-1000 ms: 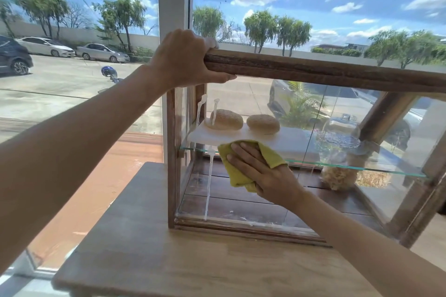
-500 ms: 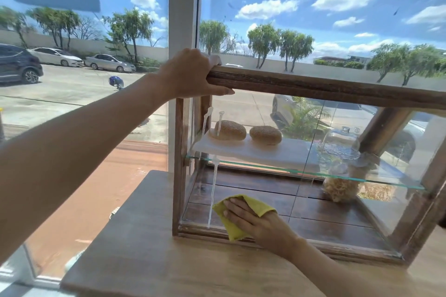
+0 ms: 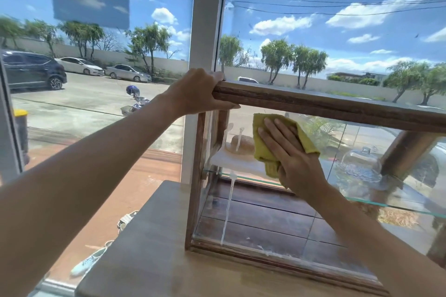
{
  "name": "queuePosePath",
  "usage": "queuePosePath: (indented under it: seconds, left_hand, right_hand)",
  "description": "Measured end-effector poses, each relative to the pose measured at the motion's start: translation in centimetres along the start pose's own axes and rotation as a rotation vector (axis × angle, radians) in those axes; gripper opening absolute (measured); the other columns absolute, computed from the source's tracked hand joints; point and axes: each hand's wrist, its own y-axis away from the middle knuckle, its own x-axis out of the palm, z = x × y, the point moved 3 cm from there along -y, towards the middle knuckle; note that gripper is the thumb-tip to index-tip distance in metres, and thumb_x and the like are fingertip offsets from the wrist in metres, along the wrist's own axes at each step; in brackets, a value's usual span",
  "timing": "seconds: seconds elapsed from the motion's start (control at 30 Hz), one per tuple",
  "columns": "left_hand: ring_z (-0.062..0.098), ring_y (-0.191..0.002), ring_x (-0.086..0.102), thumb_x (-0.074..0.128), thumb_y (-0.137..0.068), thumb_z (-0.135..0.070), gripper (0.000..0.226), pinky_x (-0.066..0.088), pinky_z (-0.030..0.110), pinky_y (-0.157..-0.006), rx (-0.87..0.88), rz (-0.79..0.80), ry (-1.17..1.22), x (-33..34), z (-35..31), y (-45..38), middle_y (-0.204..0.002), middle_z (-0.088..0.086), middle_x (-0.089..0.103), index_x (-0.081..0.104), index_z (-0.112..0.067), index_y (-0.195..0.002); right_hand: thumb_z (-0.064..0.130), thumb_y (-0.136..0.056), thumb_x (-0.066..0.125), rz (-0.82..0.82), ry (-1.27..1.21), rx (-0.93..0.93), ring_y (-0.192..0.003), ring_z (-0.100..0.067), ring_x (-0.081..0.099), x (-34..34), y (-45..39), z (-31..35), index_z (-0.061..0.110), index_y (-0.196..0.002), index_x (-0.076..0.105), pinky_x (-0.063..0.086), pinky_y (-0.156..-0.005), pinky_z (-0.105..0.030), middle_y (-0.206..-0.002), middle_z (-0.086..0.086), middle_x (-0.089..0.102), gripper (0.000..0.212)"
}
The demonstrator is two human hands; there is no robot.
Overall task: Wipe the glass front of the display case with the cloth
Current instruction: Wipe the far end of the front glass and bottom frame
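A wooden-framed display case [image 3: 313, 106] with a glass front [image 3: 265, 219] stands on a wooden table. My right hand [image 3: 292, 154] lies flat on a yellow-green cloth [image 3: 261, 137], pressing it against the upper part of the glass just below the top rail. My left hand [image 3: 195, 91] grips the case's top left corner. White streaks of cleaner [image 3: 228, 205] run down the left side of the glass. Behind the glass a bread roll [image 3: 243, 142] sits on a white board on the glass shelf, partly hidden by the cloth.
The wooden table [image 3: 149, 255] bears the case in front of a big window with a white post [image 3: 205, 31]. A glass dome [image 3: 362, 164] stands on the shelf inside at the right. Outside are parked cars, a motorbike and shoes on the ground.
My right hand has carried the cloth from the bottom edge of the glass up to just below the top rail. My left hand keeps its hold on the corner.
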Motion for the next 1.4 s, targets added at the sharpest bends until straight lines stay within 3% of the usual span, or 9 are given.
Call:
queuePosePath:
  seconds: [0.17,0.5,0.73,0.93,1.0,1.07,1.17,1.3,1.4]
  left_hand:
    - [0.023,-0.07,0.065,0.062,-0.075,-0.061,0.065,0.048,0.028,-0.073,0.013,-0.034,0.008,-0.1,-0.1,0.0,-0.084,0.01,0.071,0.064,-0.004,-0.106]
    - [0.024,-0.073,0.064,0.06,-0.074,-0.065,0.071,0.047,0.031,-0.076,0.031,-0.047,0.0,0.1,0.0,-0.1,-0.087,0.011,0.07,0.063,-0.004,-0.11]
    - [0.022,-0.067,0.063,0.032,-0.064,-0.08,0.094,0.049,0.031,-0.076,0.042,-0.044,-0.028,0.1,0.2,-0.1,-0.081,0.009,0.069,0.063,-0.004,-0.108]
    - [0.025,-0.069,0.062,0.054,-0.074,-0.071,0.08,0.05,0.034,-0.077,0.053,-0.017,-0.044,0.1,0.2,-0.1,-0.083,0.012,0.069,0.061,-0.001,-0.113]
    - [0.025,-0.07,0.062,0.053,-0.073,-0.071,0.08,0.048,0.033,-0.077,0.055,-0.024,-0.041,0.0,0.1,-0.1,-0.084,0.012,0.069,0.062,-0.001,-0.113]
    - [0.025,-0.071,0.062,0.053,-0.074,-0.07,0.079,0.047,0.031,-0.077,0.057,-0.029,-0.032,0.0,0.0,-0.1,-0.085,0.012,0.069,0.062,-0.002,-0.113]
    - [0.026,-0.075,0.063,0.058,-0.076,-0.064,0.073,0.046,0.032,-0.08,0.047,-0.025,-0.02,0.1,0.2,-0.1,-0.087,0.013,0.069,0.062,-0.002,-0.113]
    - [0.024,-0.071,0.062,0.044,-0.07,-0.076,0.087,0.048,0.033,-0.078,0.054,-0.031,-0.032,0.0,0.2,-0.1,-0.083,0.011,0.069,0.063,-0.002,-0.11]
    - [0.023,-0.069,0.062,0.033,-0.066,-0.079,0.092,0.051,0.033,-0.077,0.039,-0.015,-0.032,-0.1,0.1,-0.1,-0.081,0.01,0.069,0.063,-0.002,-0.107]
  right_hand:
    - [0.001,-0.084,0.035,0.025,0.01,-0.037,-0.141,-0.021,0.033,0.7,-1.6,1.1,0.008,-0.141,0.045,0.031,-0.113,-0.044,-0.15,-0.008,0.038,0.058]
    - [0.011,-0.086,0.036,0.121,0.045,-0.135,-0.14,-0.02,0.034,2.8,-5.0,4.3,0.009,-0.142,0.043,0.022,-0.116,-0.037,-0.151,-0.006,0.037,0.057]
    - [0.012,-0.084,0.034,0.129,0.047,-0.123,-0.142,-0.019,0.03,3.4,-5.6,5.5,0.01,-0.144,0.041,0.02,-0.117,-0.037,-0.153,-0.006,0.034,0.06]
    - [0.019,-0.091,0.041,0.196,-0.016,-0.178,-0.145,-0.016,0.023,5.4,-1.6,6.6,0.013,-0.147,0.035,0.033,-0.112,-0.035,-0.156,-0.002,0.027,0.058]
    - [0.021,-0.091,0.042,0.227,-0.023,-0.207,-0.144,-0.015,0.023,6.0,0.3,7.4,0.014,-0.147,0.036,0.03,-0.113,-0.033,-0.156,-0.002,0.028,0.057]
    - [0.016,-0.089,0.047,0.24,-0.044,-0.232,-0.144,-0.014,0.024,6.8,2.2,8.2,0.014,-0.146,0.038,0.027,-0.113,-0.032,-0.155,-0.002,0.03,0.058]
    - [0.003,-0.08,0.057,0.289,-0.085,-0.258,-0.143,-0.015,0.026,8.1,5.0,9.9,0.013,-0.147,0.036,0.035,-0.112,-0.033,-0.155,-0.001,0.03,0.071]
    - [-0.001,-0.08,0.036,0.353,-0.138,-0.271,-0.142,-0.012,0.028,9.6,8.5,11.8,0.014,-0.146,0.034,0.037,-0.108,-0.028,-0.154,0.0,0.031,0.068]
    - [0.006,-0.084,0.035,0.448,-0.191,-0.28,-0.14,-0.009,0.03,10.6,10.6,13.1,0.016,-0.145,0.037,0.043,-0.102,-0.025,-0.153,0.004,0.034,0.062]
